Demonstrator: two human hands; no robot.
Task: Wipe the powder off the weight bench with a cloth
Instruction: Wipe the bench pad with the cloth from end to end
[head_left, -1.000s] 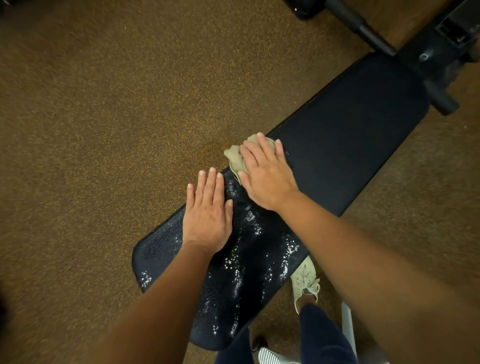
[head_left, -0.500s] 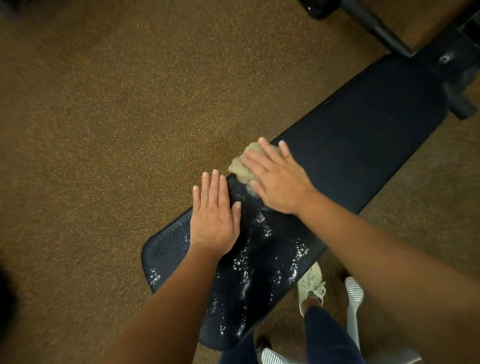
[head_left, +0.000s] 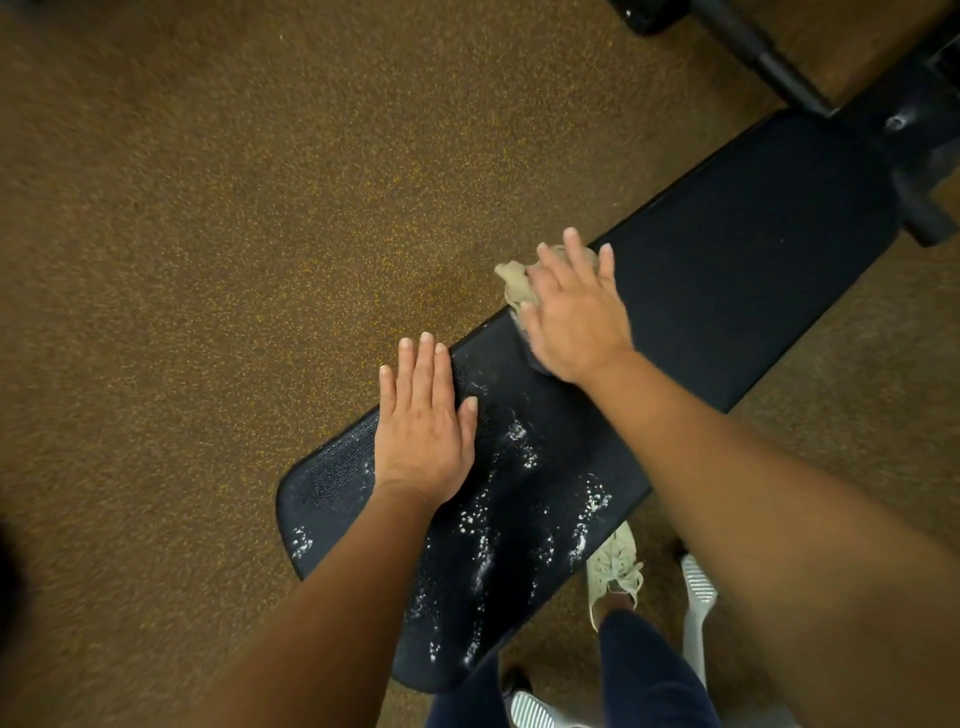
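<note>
From the head camera, your right hand (head_left: 574, 317) lies flat, fingers spread and fairly straight, pressing the bunched tan cloth (head_left: 514, 283) onto the weight bench (head_left: 727, 270). It presses the cloth rather than gripping it, and part of the cloth pokes out past the pad's edge over the floor (head_left: 208, 260). Your left hand (head_left: 423, 421) is also flat and holds nothing. Its palm rests on the same side of the pad, closer to you, with the fingertips reaching past the edge. The bench's long axis runs from the rounded end near your legs up and away to the right, toward the black frame. The pad beyond the cloth looks bare and dark. The powder (head_left: 483, 551) lies the other way, in white streaks and specks between the cloth and the rounded near end, mostly beside and below your left hand, with a small patch at the near corner. So the coming stroke, as I judge it, has to pull the cloth back along that axis toward you. The right hand already has the cloth, but the left hand sits by the path and will likely need to shift. Your shoe (head_left: 613, 566) stands just beside the pad's other edge.
</note>
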